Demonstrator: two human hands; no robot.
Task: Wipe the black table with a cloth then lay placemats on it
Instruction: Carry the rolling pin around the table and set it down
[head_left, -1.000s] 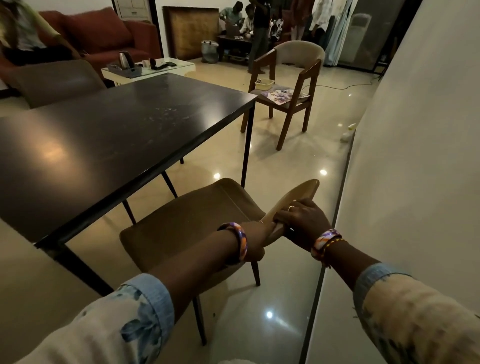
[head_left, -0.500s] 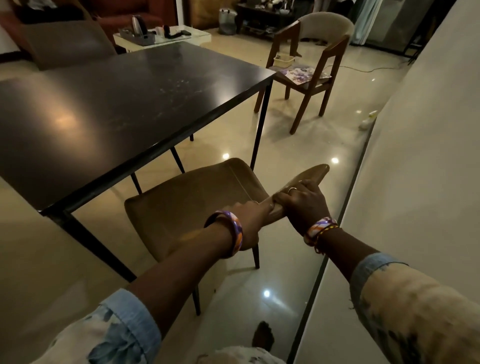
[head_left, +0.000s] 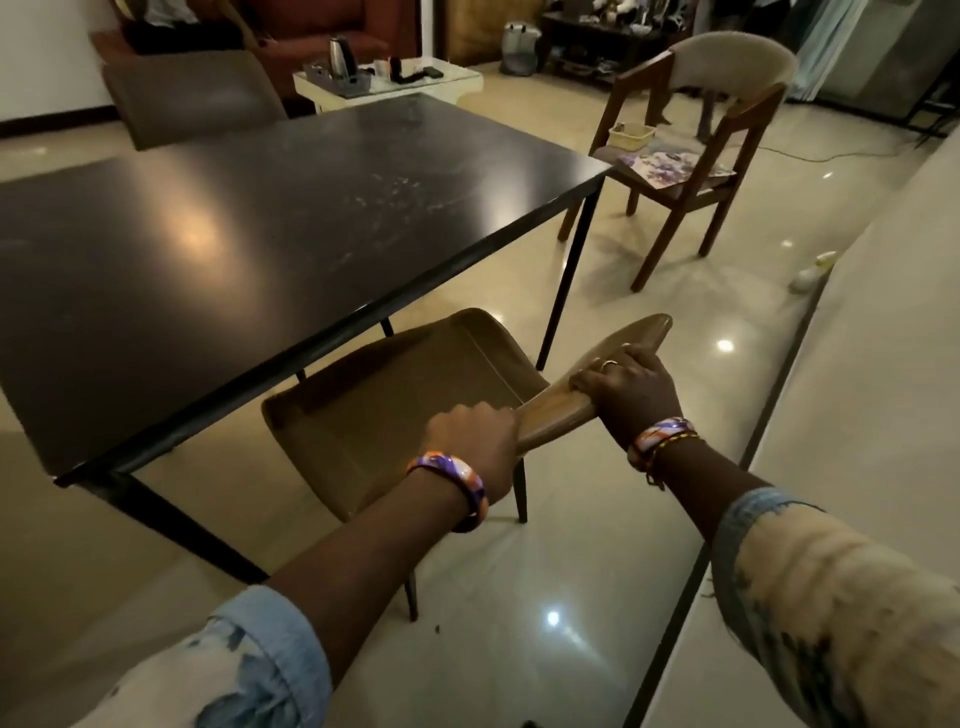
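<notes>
The black table (head_left: 270, 228) fills the left and middle of the view, its top bare with pale smears near the far right corner. A tan upholstered chair (head_left: 395, 400) stands at the table's near long side, its seat partly under the edge. My left hand (head_left: 475, 441) grips the near end of the chair's backrest top. My right hand (head_left: 626, 389) grips the same backrest farther along. On a wooden chair (head_left: 711, 135) beyond the table's corner lie patterned placemats (head_left: 670, 166) and a small yellow basket (head_left: 631, 134).
A pale wall (head_left: 857, 364) runs close along my right. Another brown chair (head_left: 192, 96) stands at the table's far side. Behind it are a white side table with a kettle (head_left: 340, 57) and a red sofa (head_left: 311, 26). A white bottle (head_left: 813, 270) lies on the glossy floor.
The chair has slid closer to the table, its seat now partly under the edge, with both hands still gripping the backrest. The view has tilted downward and nearer.
</notes>
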